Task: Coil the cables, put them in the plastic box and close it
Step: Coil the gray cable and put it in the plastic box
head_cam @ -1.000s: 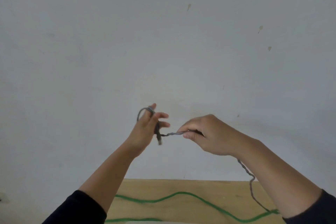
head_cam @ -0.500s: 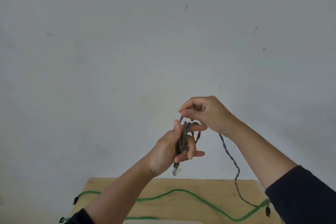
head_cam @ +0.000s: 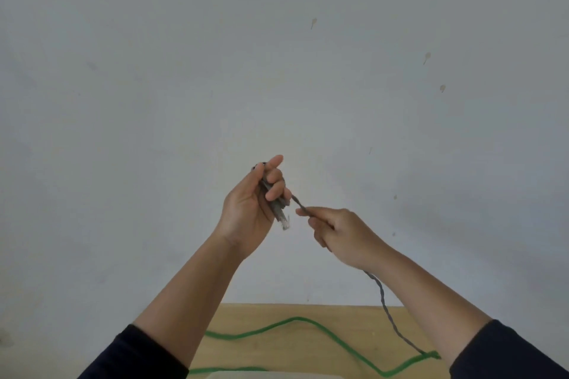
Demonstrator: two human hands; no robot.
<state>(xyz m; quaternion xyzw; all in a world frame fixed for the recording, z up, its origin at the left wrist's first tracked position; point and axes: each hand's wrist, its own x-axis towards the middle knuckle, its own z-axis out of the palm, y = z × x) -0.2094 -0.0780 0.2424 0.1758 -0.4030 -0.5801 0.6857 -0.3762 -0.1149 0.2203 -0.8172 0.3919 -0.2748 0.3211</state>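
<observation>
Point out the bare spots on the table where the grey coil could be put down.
Bare wood shows along the table's far edge, beyond the green cable, and inside its hump. The right side is crowded: the grey cable crosses there.

Both forearms are bare from wrist to near the elbow. The left sleeve (head_cam: 135, 354) and right sleeve (head_cam: 508, 351) are dark, apparently black or navy, pushed up, plain as far as the wide-angle view shows.

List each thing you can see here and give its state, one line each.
Grey cable: partly coiled, the rest hanging to the table.
Green cable: uncoiled, lying on the table.
Left hand: closed on the grey coil.
Right hand: pinching the grey cable.
</observation>
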